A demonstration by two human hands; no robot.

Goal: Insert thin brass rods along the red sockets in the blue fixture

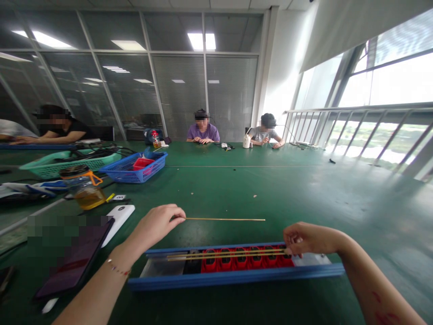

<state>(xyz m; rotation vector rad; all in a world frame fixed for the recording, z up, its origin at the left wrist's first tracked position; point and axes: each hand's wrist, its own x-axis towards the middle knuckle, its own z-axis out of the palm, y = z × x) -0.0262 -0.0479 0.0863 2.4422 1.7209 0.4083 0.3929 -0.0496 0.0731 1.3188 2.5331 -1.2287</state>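
My left hand (165, 221) pinches one end of a thin wooden stick (225, 219), which stretches out level to the right above the green table. Closed fingers of my right hand (299, 239) grip the right ends of a few similar thin sticks (230, 255). These sticks lie lengthwise over a long tray with blue side rails (237, 278). Inside the tray sits a row of several red holders with black centres (241, 264), partly covered by the sticks. A black block (192, 267) adjoins the row on the left.
Left of my arm, a phone (76, 262) leans on a white object (118, 221). Beyond stand a jar of amber liquid (84, 192), a blue basket (142, 174) with a red container inside, and a green basket (67, 166). Several people sit at the table's far and left sides.
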